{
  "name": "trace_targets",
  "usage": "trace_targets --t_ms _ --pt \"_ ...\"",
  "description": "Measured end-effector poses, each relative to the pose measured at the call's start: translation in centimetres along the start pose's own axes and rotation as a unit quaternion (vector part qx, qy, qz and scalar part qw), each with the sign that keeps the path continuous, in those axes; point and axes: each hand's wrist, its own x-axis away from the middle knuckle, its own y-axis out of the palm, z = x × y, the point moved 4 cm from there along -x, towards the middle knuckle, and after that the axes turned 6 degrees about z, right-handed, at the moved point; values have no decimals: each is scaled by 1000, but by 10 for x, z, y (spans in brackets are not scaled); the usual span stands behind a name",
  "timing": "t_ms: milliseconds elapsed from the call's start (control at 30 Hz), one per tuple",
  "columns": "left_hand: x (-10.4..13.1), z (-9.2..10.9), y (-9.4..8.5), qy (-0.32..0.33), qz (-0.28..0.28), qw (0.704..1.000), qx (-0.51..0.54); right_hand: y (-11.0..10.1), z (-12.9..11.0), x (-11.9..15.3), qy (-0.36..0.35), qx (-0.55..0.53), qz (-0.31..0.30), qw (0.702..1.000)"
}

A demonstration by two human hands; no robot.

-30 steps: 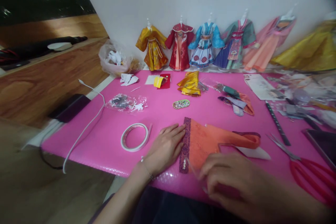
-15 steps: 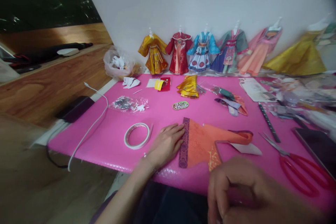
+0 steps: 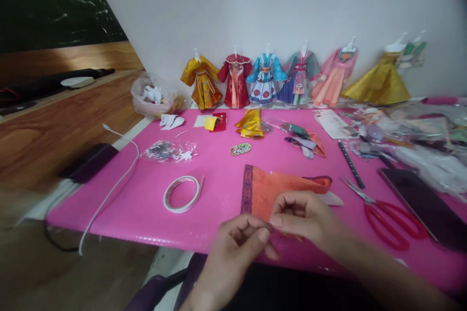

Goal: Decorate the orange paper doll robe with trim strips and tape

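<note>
My left hand (image 3: 242, 243) and my right hand (image 3: 301, 214) meet fingertip to fingertip near the table's front edge. Both are pinched closed around something tiny, too small and blurred to name. Just behind them lies a piece of orange doll clothing (image 3: 264, 187) with a patterned purple band (image 3: 247, 189) along its left side; my hands cover its lower part. A roll of white tape (image 3: 166, 199) lies to the left of my hands. Scissors with red handles (image 3: 386, 223) rest to the right, blades pointing up and left.
Several dressed doll forms, one in a red robe (image 3: 235, 82), stand along the wall. On the pink table (image 3: 124, 204) are a gold cloth piece (image 3: 250, 124), a glittery oval clip (image 3: 241, 149), a black pencil (image 3: 350, 164), a phone (image 3: 419, 206) and plastic bags (image 3: 434, 155).
My left hand has lifted off the orange cloth and drawn back to meet my right hand. My right hand has moved inward, away from the camera. The view has shifted slightly right.
</note>
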Motion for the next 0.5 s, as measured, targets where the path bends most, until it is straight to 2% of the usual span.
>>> trace_targets --t_ms 133,300,500 --pt "3 -6 3 -18 31 999 18 -1 7 0 7 -4 9 1000" --pt "9 -5 7 -21 36 999 15 -7 15 2 8 -1 32 999" --pt "10 -2 9 -5 49 997 -56 1 14 10 -26 -1 -30 999"
